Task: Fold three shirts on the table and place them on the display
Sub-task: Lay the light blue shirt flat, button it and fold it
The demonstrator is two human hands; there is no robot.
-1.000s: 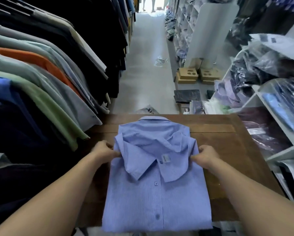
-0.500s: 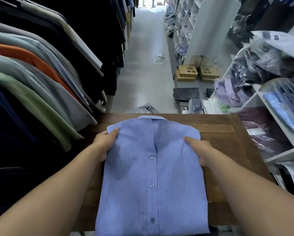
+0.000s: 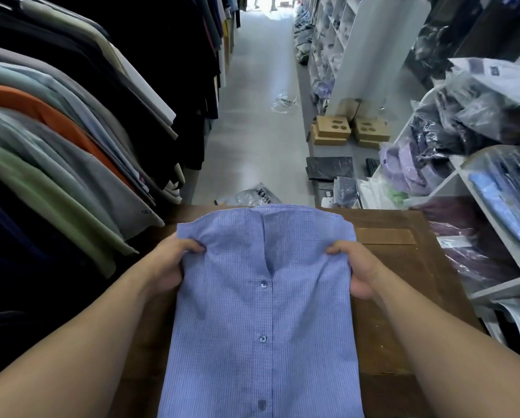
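Note:
A light blue buttoned shirt hangs lifted over the brown wooden table, button placket facing me, its sides folded in to a narrow panel. My left hand grips its upper left edge and my right hand grips its upper right edge, fingers curled over the cloth. The shirt's lower part runs out of the bottom of the view. No other loose shirts show on the table.
A rack of hanging shirts crowds the left side, touching the table's left edge. White shelves with bagged clothes stand to the right. Beyond the table, cardboard boxes and plastic bags lie along a grey floor aisle.
The shirt's collar end was folded back on the table a second ago. Both hands have since turned the shirt front side up and lifted its top toward me.

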